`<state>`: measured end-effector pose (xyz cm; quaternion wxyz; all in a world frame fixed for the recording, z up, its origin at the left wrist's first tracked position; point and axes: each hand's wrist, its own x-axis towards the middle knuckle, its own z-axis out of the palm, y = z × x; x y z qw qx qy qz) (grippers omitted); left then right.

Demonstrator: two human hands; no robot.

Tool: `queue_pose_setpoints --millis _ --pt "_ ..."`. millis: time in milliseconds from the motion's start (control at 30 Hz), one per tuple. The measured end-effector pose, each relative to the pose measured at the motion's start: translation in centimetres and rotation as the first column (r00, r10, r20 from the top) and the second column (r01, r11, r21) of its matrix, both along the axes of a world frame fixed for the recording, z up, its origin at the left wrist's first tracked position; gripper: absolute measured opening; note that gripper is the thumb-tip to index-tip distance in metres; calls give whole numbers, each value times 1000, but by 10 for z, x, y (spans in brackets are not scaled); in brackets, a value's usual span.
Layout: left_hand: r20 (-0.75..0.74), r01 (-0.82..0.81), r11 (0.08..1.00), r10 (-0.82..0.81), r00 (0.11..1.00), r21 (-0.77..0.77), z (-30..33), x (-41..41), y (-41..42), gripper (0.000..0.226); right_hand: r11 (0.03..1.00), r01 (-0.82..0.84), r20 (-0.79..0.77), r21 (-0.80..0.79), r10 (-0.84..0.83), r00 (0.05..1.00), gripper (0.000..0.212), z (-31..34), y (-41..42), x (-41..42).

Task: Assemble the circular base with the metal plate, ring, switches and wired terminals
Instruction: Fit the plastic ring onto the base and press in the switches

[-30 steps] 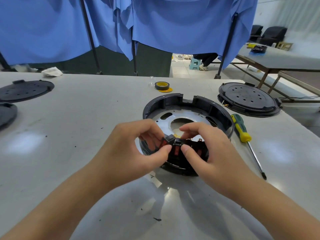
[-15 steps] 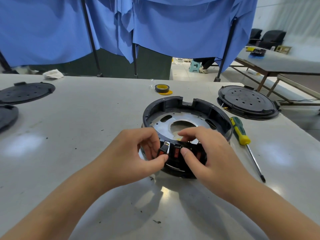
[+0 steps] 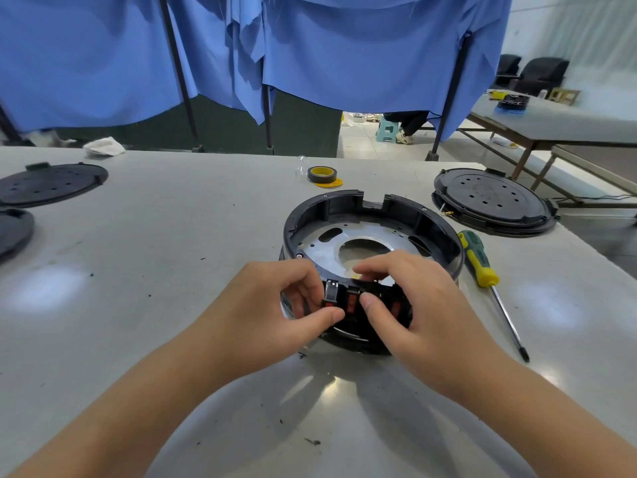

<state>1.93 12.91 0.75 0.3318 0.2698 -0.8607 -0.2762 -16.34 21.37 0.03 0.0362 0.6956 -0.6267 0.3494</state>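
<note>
circular base [image 3: 372,215] on worktop [image 3: 172,253], screwdriver [image 3: 477,258] just right of it | left hand [image 3: 272,305] pinches switch [image 3: 331,293] at base's near rim | right hand [image 3: 413,305] grips switch bracket [image 3: 351,300] | handling: light, rigid, likely brittle clips; hold by body edges

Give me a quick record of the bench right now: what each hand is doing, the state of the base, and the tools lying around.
left hand: pinches a black switch at the near wall of the base
right hand: grips the near wall of the base, thumb by the red switches
plate: lies inside the base, centre hole open
screwdriver: on the table right of the base, untouched
tape: behind the base
black lid: right rear of the table
</note>
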Motion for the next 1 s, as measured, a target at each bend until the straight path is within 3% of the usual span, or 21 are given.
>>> queue_pose_setpoints --millis 333,600,800,900,1000 --pt "-8 -30 999 30 1000 31 -3 0 -3 17 1000 -4 -4 5 4 1000 23 1 0 0" --pt "-5 -77 995 77 997 -60 -10 -1 -5 21 1000 -4 -9 19 4 1000 20 2 1 1" --pt "17 -157 947 168 986 -279 -9 0 -12 42 999 -2 -2 35 2 1000 18 3 1 1" --pt "46 -119 943 140 989 -311 -9 0 -14 60 999 0 10 40 0 1000 17 3 1 2" --pt "89 -56 959 84 993 -279 -13 -3 -14 56 999 -3 21 39 2 1000 15 4 2 1"
